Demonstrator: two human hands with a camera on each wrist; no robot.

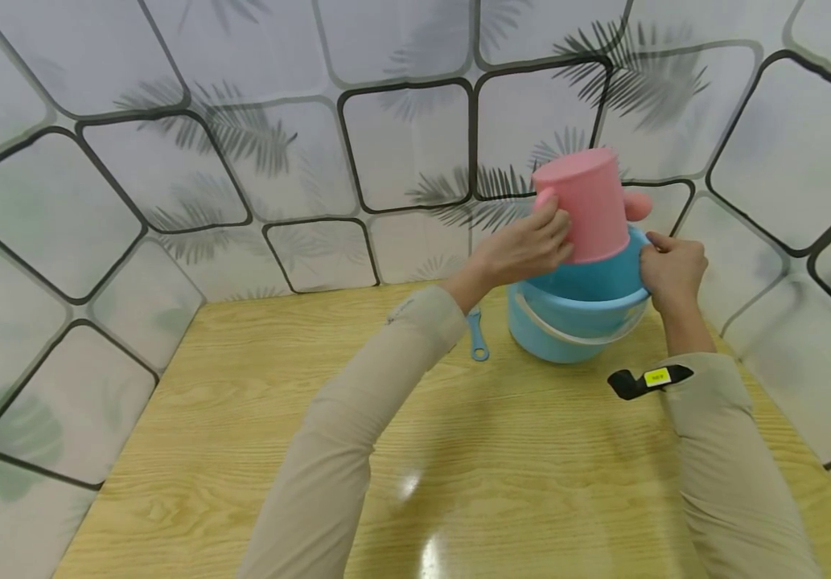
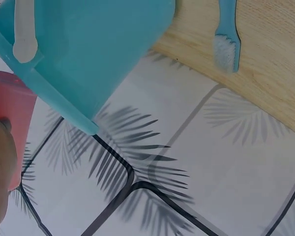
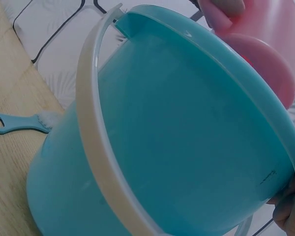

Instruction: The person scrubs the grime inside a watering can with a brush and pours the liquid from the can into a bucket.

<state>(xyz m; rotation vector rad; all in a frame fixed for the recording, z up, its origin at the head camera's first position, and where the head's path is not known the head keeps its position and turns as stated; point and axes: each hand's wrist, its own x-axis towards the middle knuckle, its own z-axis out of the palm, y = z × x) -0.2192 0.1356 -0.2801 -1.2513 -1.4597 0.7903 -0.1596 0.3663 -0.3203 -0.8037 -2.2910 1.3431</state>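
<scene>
My left hand point(image 1: 534, 241) grips a pink plastic mug point(image 1: 592, 213) by its side and holds it above the bucket. In the right wrist view, the mug's point(image 3: 265, 54) wide end faces down toward the bucket rim. A rounded pink knob point(image 1: 637, 206) sticks out on its far side. The light blue bucket point(image 1: 560, 342) stands on the table, its white handle point(image 1: 574, 334) hanging down in front. My right hand point(image 1: 676, 269) holds the bucket's right rim, fingers curled over it. Inside the bucket, only bare blue wall shows in the right wrist view.
A blue-handled brush point(image 2: 228, 39) with white bristles lies on the wooden table point(image 1: 277, 418) left of the bucket. Patterned walls point(image 1: 415, 145) rise behind the table and along both sides, close to the bucket at the back right.
</scene>
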